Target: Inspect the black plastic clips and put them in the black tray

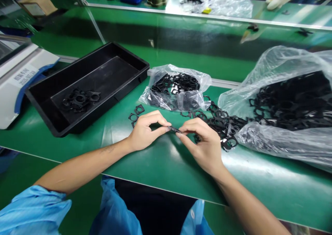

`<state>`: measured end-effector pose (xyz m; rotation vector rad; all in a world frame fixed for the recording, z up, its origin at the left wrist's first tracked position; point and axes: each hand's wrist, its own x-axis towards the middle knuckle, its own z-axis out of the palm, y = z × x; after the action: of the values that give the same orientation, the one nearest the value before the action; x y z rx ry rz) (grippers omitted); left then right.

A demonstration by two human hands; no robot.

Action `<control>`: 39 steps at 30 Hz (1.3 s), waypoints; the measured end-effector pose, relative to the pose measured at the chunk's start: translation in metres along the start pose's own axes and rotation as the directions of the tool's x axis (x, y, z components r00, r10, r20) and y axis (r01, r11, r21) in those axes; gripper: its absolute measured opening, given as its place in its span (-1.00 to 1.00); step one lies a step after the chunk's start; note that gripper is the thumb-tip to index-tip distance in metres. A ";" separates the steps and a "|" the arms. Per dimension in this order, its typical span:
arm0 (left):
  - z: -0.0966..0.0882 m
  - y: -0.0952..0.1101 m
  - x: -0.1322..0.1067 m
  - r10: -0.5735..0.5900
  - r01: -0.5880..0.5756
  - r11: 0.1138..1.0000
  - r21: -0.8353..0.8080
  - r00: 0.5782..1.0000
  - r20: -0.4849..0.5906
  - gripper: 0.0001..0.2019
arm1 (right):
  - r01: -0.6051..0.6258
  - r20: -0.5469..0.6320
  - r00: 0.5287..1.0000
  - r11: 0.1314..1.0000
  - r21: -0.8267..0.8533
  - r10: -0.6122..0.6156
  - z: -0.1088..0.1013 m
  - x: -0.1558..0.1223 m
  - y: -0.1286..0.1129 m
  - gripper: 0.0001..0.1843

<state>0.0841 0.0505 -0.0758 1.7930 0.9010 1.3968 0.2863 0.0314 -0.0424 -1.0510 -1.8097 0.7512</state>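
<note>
My left hand [146, 129] and my right hand [203, 143] meet over the green table, each pinching one end of a thin black plastic part [174, 129]. It is seen nearly edge-on, so its outline is hard to make out. Just behind my left hand lie a few loose black square frames [139, 109] with round holes. A heap of similar black parts [220, 119] spreads beside and behind my right hand. Farther back, a small clear plastic bag [178, 98] contains more of these parts.
At the left stands a black tray [114, 98] with a small pile of black parts inside. A large clear bag [259, 136] of parts lies open at the right. A white and blue machine [31, 72] borders the tray. Behind a clear partition, another person's gloved hand [275, 2] shows.
</note>
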 end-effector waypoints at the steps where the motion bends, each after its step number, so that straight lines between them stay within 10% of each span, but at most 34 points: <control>1: 0.000 0.001 0.000 -0.015 0.015 1.000 -0.006 1.000 0.000 -0.94 | 0.021 0.003 1.000 1.000 -0.020 -0.021 -0.001 0.000 0.000 -0.91; 13: 0.003 0.000 0.001 -0.310 0.326 0.920 -0.220 0.945 0.104 -0.73 | -0.156 0.032 0.987 0.985 0.069 0.155 0.004 -0.001 0.003 -0.86; 28: 0.002 -0.005 0.000 -0.374 0.441 0.838 -0.321 0.893 0.251 -0.77 | -0.361 0.099 0.932 0.874 0.325 0.349 0.004 0.003 0.003 -0.68; 39: 0.004 0.002 0.004 -0.578 0.628 0.636 -0.449 0.773 0.262 -0.71 | -0.509 0.179 0.858 0.745 0.431 0.482 0.003 0.005 0.003 -0.63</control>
<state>0.0888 0.0522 -0.0727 0.9884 0.8606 0.9647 0.2831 0.0367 -0.0444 -1.1936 -1.2792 1.4745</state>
